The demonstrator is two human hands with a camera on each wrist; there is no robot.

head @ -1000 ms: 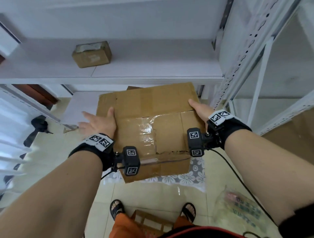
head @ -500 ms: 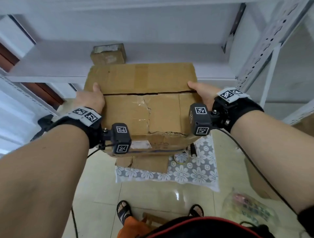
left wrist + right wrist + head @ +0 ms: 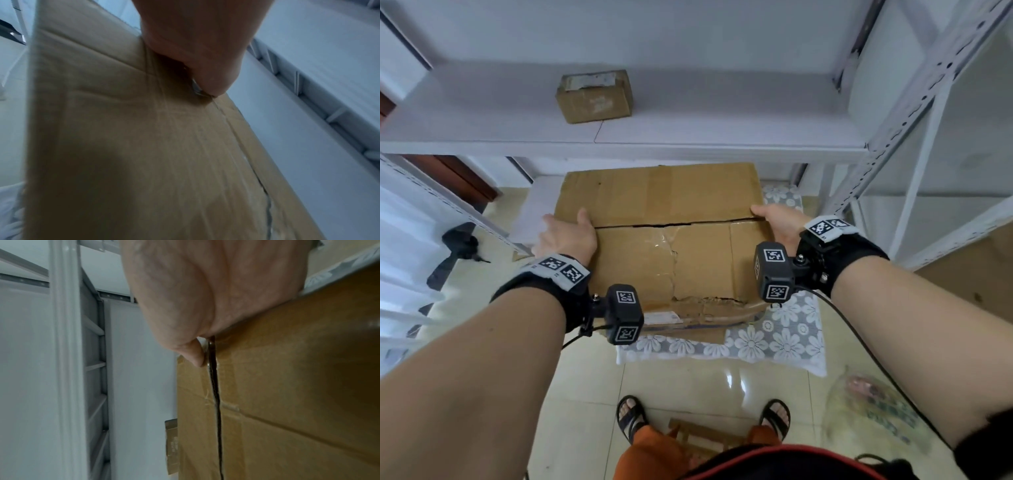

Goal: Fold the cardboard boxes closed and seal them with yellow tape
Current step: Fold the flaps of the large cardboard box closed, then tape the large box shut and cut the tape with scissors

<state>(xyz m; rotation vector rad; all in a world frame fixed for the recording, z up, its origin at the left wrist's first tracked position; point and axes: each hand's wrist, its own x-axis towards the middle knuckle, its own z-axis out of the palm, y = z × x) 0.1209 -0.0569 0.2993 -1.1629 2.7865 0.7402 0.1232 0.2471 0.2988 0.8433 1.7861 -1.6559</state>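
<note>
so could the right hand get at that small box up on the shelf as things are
Probably not yet. The right hand grips the big box's right edge, as the left hand grips the other. The small box sits unobstructed on the shelf, but beyond the big box.

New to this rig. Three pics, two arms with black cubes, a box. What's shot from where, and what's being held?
No robot here: a person works bare-handed. The black cubes with square markers are cameras strapped to each wrist. The wide picture comes from a head camera looking down; the two close-ups look along each hand. The left hand and right hand each have a grip on one side of the large cardboard box, thumbs on top near the seam between its folded flaps. No yellow tape shows on that seam. Below lies a flowered cloth on the tiled floor. A small cardboard box sits on the white shelf beyond.
</note>
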